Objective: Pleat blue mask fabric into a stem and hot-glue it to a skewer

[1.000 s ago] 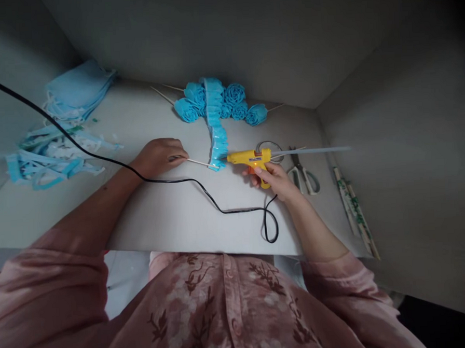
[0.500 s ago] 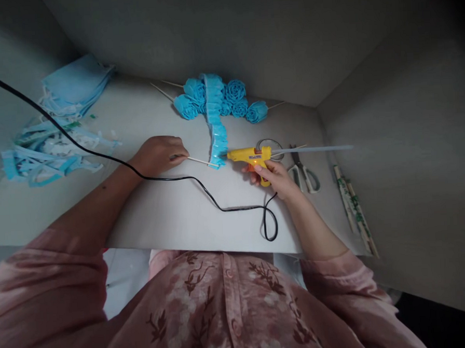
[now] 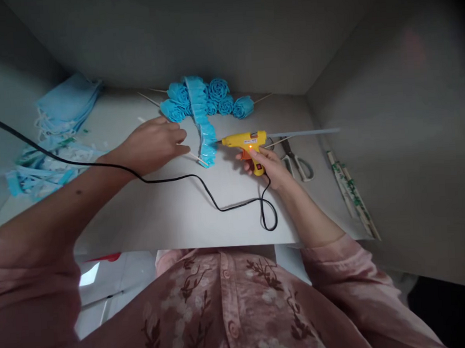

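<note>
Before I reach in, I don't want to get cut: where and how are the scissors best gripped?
Probably by the white handle loops of the scissors, coming from the near right: the loops lie spread at the near end, while the dark blades point away. The right hand, holding the yellow glue gun, is close on their left, so that side looks crowded.

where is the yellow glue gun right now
In the head view, the glue gun is just right of centre, in the right hand, between the ruffled blue strip and the scissors.
</note>
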`<move>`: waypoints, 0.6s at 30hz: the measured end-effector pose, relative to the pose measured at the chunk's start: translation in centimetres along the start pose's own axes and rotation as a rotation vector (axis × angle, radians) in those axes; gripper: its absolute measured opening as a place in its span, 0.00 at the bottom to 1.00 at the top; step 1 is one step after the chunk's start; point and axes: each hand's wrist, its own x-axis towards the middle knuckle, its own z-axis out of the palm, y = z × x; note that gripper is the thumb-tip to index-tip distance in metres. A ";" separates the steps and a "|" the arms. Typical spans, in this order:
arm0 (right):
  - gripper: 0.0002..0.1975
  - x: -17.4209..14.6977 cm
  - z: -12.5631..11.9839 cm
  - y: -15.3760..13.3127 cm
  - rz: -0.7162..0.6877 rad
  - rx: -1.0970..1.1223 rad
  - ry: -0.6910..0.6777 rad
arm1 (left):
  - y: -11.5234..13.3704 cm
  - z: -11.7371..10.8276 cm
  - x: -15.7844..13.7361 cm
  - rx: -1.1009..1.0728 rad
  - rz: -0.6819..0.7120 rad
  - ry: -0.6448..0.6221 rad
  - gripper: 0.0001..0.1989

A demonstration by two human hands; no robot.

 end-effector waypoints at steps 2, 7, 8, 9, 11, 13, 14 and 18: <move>0.25 0.1 -0.1 0.0 -0.002 0.035 0.008 | 0.0 -1.6 1.5 0.021 0.076 -0.022 0.16; 0.25 0.6 -0.7 0.4 -0.025 0.117 0.018 | 1.1 -3.4 4.3 0.005 0.160 -0.091 0.14; 0.24 0.7 -0.8 0.5 -0.030 0.123 0.023 | 1.4 -3.5 4.6 -0.021 0.158 -0.099 0.14; 0.23 0.8 -0.9 0.6 -0.033 0.125 0.030 | 1.6 -3.6 4.9 -0.047 0.153 -0.106 0.14; 0.22 1.0 -0.9 0.6 -0.032 0.121 0.048 | 2.1 -3.7 5.4 -0.076 0.156 -0.125 0.14; 0.21 1.1 -0.8 0.6 -0.018 0.120 0.056 | 2.3 -3.9 5.6 -0.061 0.167 -0.137 0.14; 0.21 1.1 -0.7 0.6 -0.011 0.121 0.053 | 2.3 -4.0 5.6 -0.050 0.170 -0.134 0.14; 0.22 1.2 -0.7 0.5 -0.004 0.115 0.032 | 0.9 -2.7 3.5 -0.067 0.082 -0.080 0.16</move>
